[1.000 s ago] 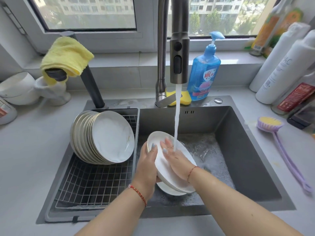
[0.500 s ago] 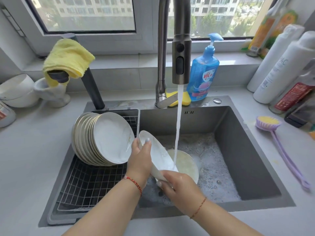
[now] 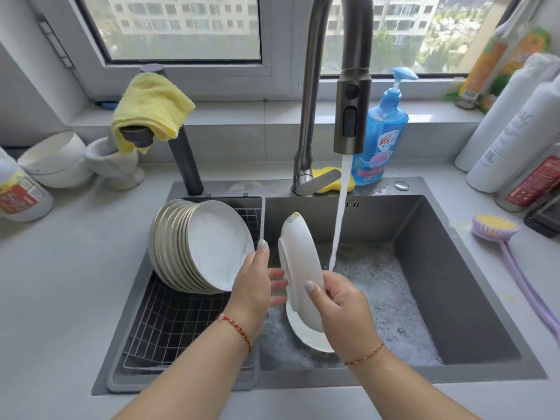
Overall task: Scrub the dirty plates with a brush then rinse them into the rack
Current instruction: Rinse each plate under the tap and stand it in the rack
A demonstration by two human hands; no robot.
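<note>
One right hand (image 3: 342, 310) gripping plate (image 3: 298, 268), left hand (image 3: 254, 286) open

The setting is a domestic kitchen, identified by a dark recessed sink (image 3: 454, 268) set into a grey countertop (image 3: 60, 283), with a pull-down faucet (image 3: 353, 86) running water just beyond the right hand (image 3: 342, 310). To the left of the left hand (image 3: 251, 283), a wire rack (image 3: 169, 322) in the sink holds a row of plates (image 3: 200, 247) standing on edge. Farther from the hands, a blue dish-soap pump bottle (image 3: 383, 131), a yellow cloth (image 3: 151, 104) and a window (image 3: 181, 25) facing apartment buildings mark it as a household; a long-handled brush (image 3: 497, 228) lies on the countertop well to the right of the right hand.
</note>
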